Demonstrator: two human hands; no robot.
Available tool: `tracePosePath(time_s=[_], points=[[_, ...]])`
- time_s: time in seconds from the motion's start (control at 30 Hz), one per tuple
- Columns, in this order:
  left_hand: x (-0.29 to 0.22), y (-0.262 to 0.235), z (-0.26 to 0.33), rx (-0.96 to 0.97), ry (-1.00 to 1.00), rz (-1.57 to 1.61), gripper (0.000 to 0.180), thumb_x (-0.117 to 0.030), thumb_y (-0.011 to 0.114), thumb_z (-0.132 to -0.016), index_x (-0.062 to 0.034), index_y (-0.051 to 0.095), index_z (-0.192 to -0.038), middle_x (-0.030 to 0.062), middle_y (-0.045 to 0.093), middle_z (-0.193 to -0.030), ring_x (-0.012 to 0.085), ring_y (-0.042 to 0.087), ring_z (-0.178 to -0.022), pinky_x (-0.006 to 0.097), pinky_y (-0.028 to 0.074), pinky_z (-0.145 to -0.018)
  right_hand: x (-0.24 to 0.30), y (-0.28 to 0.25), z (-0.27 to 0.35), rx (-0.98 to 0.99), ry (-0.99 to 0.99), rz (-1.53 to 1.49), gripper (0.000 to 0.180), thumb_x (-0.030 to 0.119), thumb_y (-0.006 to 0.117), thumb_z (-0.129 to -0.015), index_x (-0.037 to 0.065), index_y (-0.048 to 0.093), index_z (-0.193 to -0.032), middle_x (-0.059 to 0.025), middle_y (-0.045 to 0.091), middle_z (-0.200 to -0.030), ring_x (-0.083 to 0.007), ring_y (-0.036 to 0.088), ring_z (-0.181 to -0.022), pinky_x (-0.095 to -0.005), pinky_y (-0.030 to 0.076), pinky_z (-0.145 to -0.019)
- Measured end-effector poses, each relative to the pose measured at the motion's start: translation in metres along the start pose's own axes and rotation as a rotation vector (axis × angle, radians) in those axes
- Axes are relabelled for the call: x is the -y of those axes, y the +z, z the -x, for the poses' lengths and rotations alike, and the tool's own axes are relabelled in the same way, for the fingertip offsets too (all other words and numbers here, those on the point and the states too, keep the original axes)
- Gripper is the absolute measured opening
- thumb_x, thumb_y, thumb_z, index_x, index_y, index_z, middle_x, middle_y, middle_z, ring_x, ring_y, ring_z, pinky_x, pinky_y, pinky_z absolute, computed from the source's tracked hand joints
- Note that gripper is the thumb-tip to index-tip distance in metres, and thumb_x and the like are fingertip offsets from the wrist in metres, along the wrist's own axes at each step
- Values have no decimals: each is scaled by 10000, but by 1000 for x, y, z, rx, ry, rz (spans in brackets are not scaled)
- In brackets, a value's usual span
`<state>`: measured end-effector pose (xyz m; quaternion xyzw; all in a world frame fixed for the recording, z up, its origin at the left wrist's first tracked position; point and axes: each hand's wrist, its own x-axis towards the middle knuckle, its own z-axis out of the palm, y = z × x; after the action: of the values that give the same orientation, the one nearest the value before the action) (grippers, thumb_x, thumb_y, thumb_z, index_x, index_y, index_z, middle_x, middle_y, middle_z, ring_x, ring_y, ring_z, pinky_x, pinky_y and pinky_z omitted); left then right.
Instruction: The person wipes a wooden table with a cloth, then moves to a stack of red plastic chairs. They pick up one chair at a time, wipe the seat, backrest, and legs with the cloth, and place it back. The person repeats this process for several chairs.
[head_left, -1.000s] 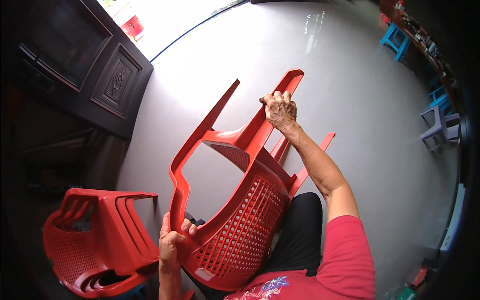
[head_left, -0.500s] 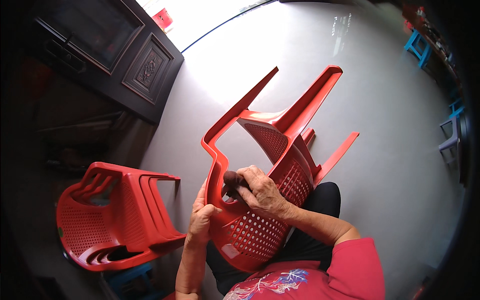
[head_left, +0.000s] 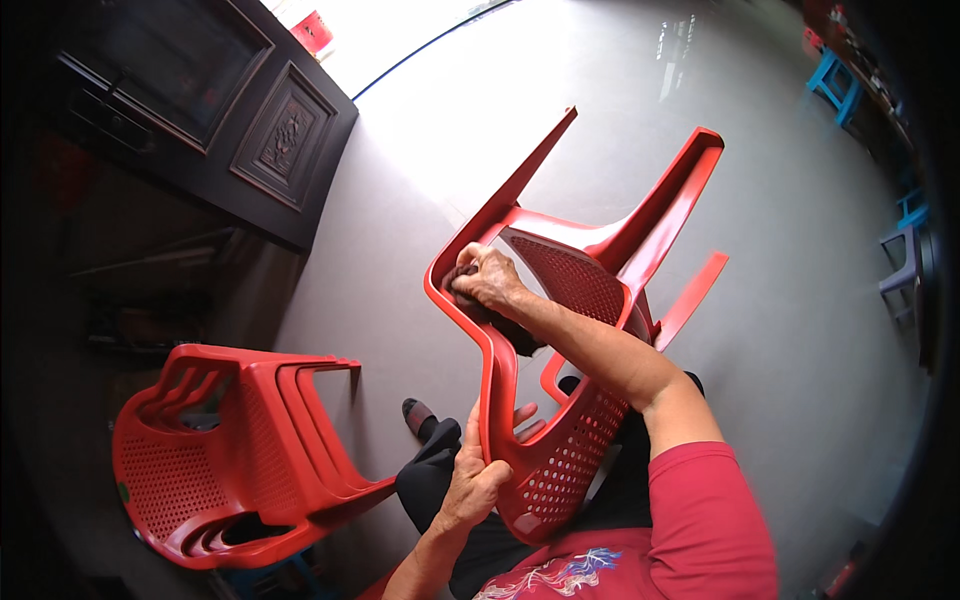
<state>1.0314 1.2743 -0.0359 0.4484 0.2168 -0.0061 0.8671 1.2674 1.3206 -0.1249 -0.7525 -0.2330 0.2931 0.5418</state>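
Note:
A red plastic armchair [head_left: 560, 465] with a perforated back lies tipped across my lap, its legs pointing up and away from me. My left hand [head_left: 482, 478] grips the edge where the armrest meets the backrest, thumb outside and fingers showing through the opening. Farther along the same armrest, my right hand [head_left: 487, 279] presses a dark brown cloth [head_left: 515, 332] against the inner side of the bend. Part of the cloth hangs down below that hand into the gap under the arm.
Several stacked red chairs [head_left: 265, 430] stand at my left, over something blue. A dark carved door [head_left: 285, 140] is at the upper left, beside a bright opening. Blue stools [head_left: 836, 86] and a grey stool [head_left: 900, 262] line the far right. Grey floor [head_left: 790, 300] spreads around.
My right hand has slid the cloth up the armrest, away from the backrest toward the front bend. The chair has turned and shifted slightly right, with my left hand still on its edge.

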Motion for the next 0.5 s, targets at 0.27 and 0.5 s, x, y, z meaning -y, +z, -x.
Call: tracePosePath(time_s=[0.27, 0.5], points=[[21, -21, -2, 12, 20, -89, 908, 152, 259, -663, -121, 9, -1492, 194, 557, -1218, 322, 441, -1283, 426, 386, -1056, -41, 49, -50, 83, -164, 272, 232, 176, 517, -709, 6, 674, -700, -206, 650, -771, -385, 595, -894, -453, 460, -842], [14, -12, 1, -56, 23, 35, 949, 149, 299, -637, -147, 47, -1503, 125, 301, -1455, 316, 423, -1295, 415, 404, -1038, -16, 0, 6, 548, -171, 207, 313, 224, 481, -848, -24, 641, -745, -139, 546, -605, -205, 511, -573, -393, 432, -595]])
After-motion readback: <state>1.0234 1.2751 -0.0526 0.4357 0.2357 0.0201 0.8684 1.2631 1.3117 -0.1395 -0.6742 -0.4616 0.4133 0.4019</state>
